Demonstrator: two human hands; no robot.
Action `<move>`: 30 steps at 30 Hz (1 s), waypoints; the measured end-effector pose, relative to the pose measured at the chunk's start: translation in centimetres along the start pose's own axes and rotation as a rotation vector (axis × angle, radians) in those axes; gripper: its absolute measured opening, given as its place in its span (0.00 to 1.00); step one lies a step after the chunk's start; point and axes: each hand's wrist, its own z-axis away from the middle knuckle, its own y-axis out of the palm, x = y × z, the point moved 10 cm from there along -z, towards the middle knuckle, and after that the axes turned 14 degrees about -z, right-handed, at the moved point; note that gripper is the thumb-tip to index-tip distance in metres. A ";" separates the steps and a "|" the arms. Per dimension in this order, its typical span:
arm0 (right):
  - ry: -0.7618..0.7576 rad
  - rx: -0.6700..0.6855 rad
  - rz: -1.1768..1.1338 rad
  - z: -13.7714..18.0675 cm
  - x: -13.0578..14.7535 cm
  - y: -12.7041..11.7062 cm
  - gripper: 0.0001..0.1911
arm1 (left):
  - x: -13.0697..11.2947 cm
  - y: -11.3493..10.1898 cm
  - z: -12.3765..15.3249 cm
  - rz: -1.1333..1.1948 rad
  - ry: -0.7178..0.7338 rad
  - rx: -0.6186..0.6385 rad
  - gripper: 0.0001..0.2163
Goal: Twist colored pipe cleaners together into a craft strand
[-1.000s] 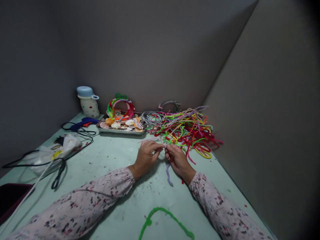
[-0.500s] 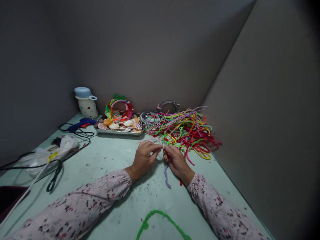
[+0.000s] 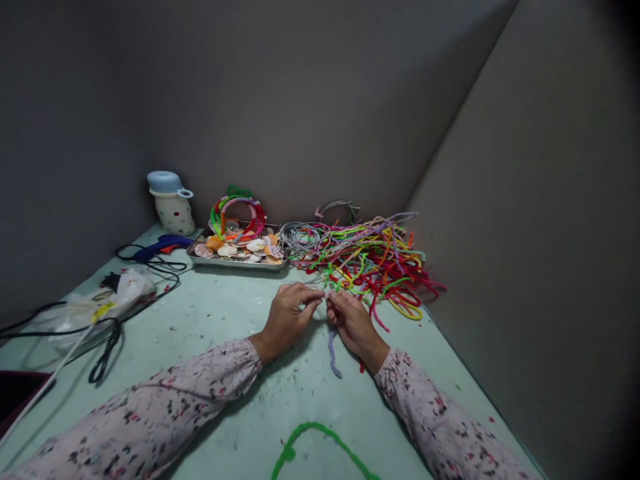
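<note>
Over the middle of the table, my two hands meet at the fingertips. My left hand (image 3: 291, 313) is closed in a pinch, thumb against forefinger, at a pale lavender pipe cleaner (image 3: 334, 360). My right hand (image 3: 354, 325) pinches the same pipe cleaner, whose loose end hangs down below the fingers. The part between the fingertips is small and mostly hidden. Just beyond my hands lies a heap of colourful pipe cleaners (image 3: 380, 250). Closer to me, a curved green pipe cleaner (image 3: 315, 427) rests on the table.
A metal tray (image 3: 240, 265) holds seashells, with pipe-cleaner-wrapped rings (image 3: 257, 220) on top. Beside it are coiled grey wires (image 3: 300, 235). To the left stand a lidded cup (image 3: 173, 210), a blue glue gun (image 3: 167, 245), a plastic bag (image 3: 123, 297) and black cables (image 3: 107, 353).
Both hands stay nearly still in the same pinch. A pale strand end that showed beyond my left hand is hardly visible now. The view has shifted slightly.
</note>
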 end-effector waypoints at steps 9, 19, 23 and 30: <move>-0.001 0.000 0.032 0.1 0.1 0.2 0.12 | -0.2 -0.1 0.0 0.016 -0.009 0.010 0.07; -0.002 0.007 0.011 0.1 0.1 0.2 0.12 | -0.1 0.0 0.0 -0.013 -0.021 0.021 0.07; 0.009 0.014 0.008 0.1 0.0 0.3 0.11 | -0.2 0.0 0.0 -0.017 -0.026 0.046 0.07; 0.011 0.015 0.015 0.1 0.0 0.2 0.11 | -0.3 0.0 -0.1 -0.026 -0.041 0.048 0.06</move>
